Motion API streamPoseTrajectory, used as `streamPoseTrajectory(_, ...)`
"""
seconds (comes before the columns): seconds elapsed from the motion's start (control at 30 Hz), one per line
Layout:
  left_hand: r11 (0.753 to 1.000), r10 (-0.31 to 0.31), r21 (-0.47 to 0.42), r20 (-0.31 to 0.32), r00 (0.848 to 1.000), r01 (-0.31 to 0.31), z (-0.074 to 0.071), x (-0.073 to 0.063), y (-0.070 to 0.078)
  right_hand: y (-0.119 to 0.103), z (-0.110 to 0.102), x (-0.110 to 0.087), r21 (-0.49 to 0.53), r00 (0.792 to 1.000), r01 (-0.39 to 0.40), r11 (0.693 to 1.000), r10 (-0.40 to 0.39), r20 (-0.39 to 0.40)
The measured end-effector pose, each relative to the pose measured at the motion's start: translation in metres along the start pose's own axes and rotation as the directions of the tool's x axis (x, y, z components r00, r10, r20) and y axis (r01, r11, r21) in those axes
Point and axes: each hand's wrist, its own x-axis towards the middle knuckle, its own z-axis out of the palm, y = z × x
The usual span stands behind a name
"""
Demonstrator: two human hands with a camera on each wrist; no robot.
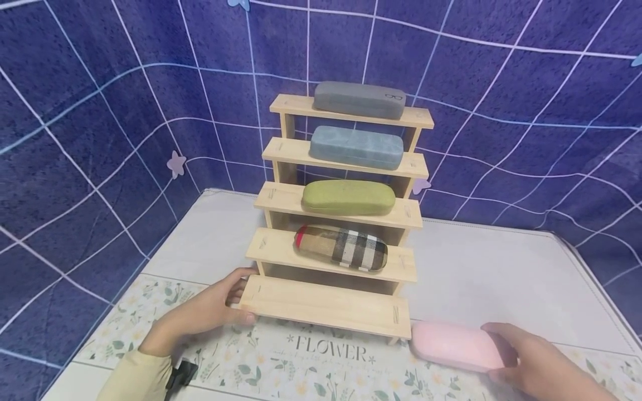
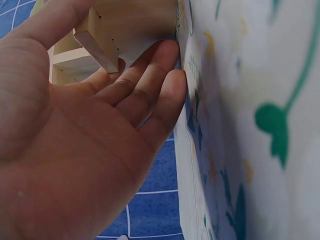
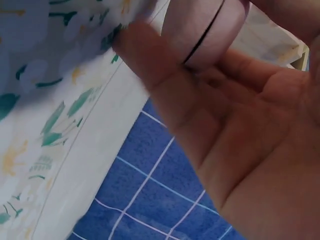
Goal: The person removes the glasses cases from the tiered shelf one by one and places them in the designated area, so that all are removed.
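While the left hand (image 1: pixel 210 306) grips the wooden stand (image 1: pixel 326 304) on a flower-printed white surface (image 1: pixel 236 362) before blue grid-patterned cloth (image 1: pixel 511 94), the right hand (image 1: pixel 534 353) pinches a pink case (image 1: pixel 451 345).

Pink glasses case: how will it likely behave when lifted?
The pink glasses case is probably stiff: it shows no dent in the right hand. Gripped at one smooth, rounded end, it may swivel. Its dark seam suggests it could open.

free room above bottom shelf (image 1: pixel 326 303); plaid case (image 1: pixel 351 250) behind.
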Motion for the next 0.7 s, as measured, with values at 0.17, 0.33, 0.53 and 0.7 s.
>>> streamPoseTrajectory(0.17, 1.000, 0.001, -0.004, 0.003, 1.000, -0.001, 0.001, -0.001, -0.002, 0.000, 0.002, 0.000, 0.026, 0.997, -0.024, 0.999, 0.022, 0.068)
streamPoseTrajectory(0.33, 1.000, 0.007, -0.001, 0.002, 1.000, -0.007, 0.001, -0.001, -0.001, 0.002, 0.007, -0.001, 0.028, 0.999, 0.009, 1.000, -0.010, 0.034)
streamPoseTrajectory(0.53, 1.000, 0.003, 0.002, -0.004, 1.000, -0.003, 0.001, -0.001, 0.000, 0.007, 0.015, -0.001, -0.010, 0.997, 0.065, 0.998, -0.065, -0.043)
streamPoseTrajectory(0.7, 1.000, 0.007, 0.009, -0.008, 1.000, -0.007, 0.000, -0.001, 0.001, 0.007, 0.016, 0.001, -0.003, 0.997, 0.064, 0.998, -0.064, -0.037)
